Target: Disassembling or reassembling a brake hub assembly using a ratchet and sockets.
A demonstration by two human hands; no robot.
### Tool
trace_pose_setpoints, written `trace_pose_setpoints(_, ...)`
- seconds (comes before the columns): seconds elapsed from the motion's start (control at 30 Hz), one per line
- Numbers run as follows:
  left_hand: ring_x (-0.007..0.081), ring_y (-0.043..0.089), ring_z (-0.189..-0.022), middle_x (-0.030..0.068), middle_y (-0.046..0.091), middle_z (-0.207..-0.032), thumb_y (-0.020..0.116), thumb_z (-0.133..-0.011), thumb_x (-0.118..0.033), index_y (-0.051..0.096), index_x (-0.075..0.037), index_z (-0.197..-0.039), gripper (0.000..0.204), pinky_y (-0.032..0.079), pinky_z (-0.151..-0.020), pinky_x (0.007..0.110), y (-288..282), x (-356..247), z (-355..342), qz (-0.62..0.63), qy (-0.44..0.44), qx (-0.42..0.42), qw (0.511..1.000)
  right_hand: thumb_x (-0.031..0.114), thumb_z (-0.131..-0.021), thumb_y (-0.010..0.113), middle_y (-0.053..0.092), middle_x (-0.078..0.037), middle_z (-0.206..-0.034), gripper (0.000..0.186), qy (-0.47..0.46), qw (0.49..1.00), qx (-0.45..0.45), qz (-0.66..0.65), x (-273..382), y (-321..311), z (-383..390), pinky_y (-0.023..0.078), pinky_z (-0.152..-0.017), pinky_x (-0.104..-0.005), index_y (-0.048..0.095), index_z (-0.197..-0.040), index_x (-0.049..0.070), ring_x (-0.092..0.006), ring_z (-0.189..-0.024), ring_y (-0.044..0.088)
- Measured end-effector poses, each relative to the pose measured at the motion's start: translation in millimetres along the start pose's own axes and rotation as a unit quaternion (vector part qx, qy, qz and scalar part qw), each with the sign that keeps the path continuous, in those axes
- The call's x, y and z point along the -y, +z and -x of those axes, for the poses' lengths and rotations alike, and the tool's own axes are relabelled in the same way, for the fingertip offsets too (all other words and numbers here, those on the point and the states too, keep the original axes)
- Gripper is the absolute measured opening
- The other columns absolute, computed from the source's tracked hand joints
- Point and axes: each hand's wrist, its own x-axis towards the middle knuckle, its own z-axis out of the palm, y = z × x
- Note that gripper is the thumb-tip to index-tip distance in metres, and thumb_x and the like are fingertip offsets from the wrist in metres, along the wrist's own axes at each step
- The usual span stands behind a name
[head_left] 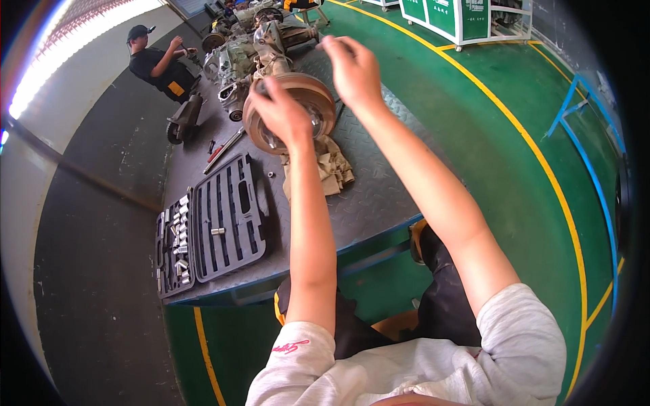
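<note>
A rusty round brake drum [327, 101] stands on the metal-topped workbench, at the end of a dirty axle assembly [272, 59]. My left hand [283, 115] is over the near face of the drum, fingers apart and slightly blurred; whether it touches the drum I cannot tell. To the right and a little above the drum hovers my right hand [355, 73], its fingers loosely bent and spread, with nothing visible in them. A crumpled brown cloth [326, 169] lies under the drum's near edge.
Left on the workbench [379, 196] are an opened black socket case [227, 223] with several sockets, a red-handled tool [220, 154] and a small nut [271, 174]. Gearboxes [233, 64] stand farther back. Beyond the left edge is another person [152, 64]. A blue frame [586, 142] stands right.
</note>
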Motion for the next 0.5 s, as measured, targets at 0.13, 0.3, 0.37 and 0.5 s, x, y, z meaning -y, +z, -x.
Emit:
trace_pose_setpoints(0.13, 0.0412, 0.044, -0.132, 0.0306, 0.046, -0.141, 0.051, -0.098, -0.041, 0.040, 0.009, -0.141, 0.067, 0.030, -0.113, 0.046, 32, 4, 51, -0.136, 0.176, 0.108, 0.969, 0.054, -0.096, 0.050, 0.070, -0.013, -0.101, 0.060, 0.295, 0.948, 0.002, -0.119, -74, -34, -24, 0.049, -0.079, -0.0361, 0.063, -0.111, -0.003, -0.0199, -0.094, 0.064)
trace_pose_setpoints(0.3, 0.0384, 0.039, -0.138, 0.0292, 0.040, -0.148, 0.039, -0.101, -0.050, 0.026, 0.009, -0.149, 0.077, 0.024, -0.116, 0.044, 36, 14, 83, -0.145, -0.034, 0.323, 0.934, 0.053, -0.097, 0.037, 0.058, -0.027, -0.129, 0.070, 0.504, 0.777, -0.117, -0.359, -142, -30, 36, 0.047, -0.096, -0.0479, 0.048, -0.132, -0.007, -0.0357, -0.112, 0.060)
trace_pose_setpoints(0.37, 0.0355, 0.045, -0.132, 0.0267, 0.046, -0.143, 0.038, -0.102, -0.048, 0.031, 0.003, -0.149, 0.070, 0.032, -0.111, 0.040, 24, 8, 71, 0.038, -0.126, 0.287, 0.949, 0.042, -0.097, 0.041, 0.057, -0.017, -0.094, 0.044, 0.570, 0.708, -0.228, -0.349, -143, -18, 44, 0.051, -0.078, -0.0443, 0.051, -0.104, -0.001, -0.0285, -0.084, 0.059)
trace_pose_setpoints(0.5, 0.0324, 0.052, -0.122, 0.0235, 0.055, -0.130, 0.043, -0.104, -0.033, 0.045, 0.007, -0.134, 0.050, 0.036, -0.106, 0.038, -18, -19, 20, 0.020, 0.127, 0.101, 0.987, 0.032, -0.092, 0.054, 0.061, -0.013, -0.082, 0.032, 0.397, 0.787, -0.213, -0.422, -84, 10, 5, 0.051, -0.076, -0.0372, 0.052, -0.096, 0.000, -0.0245, -0.073, 0.061)
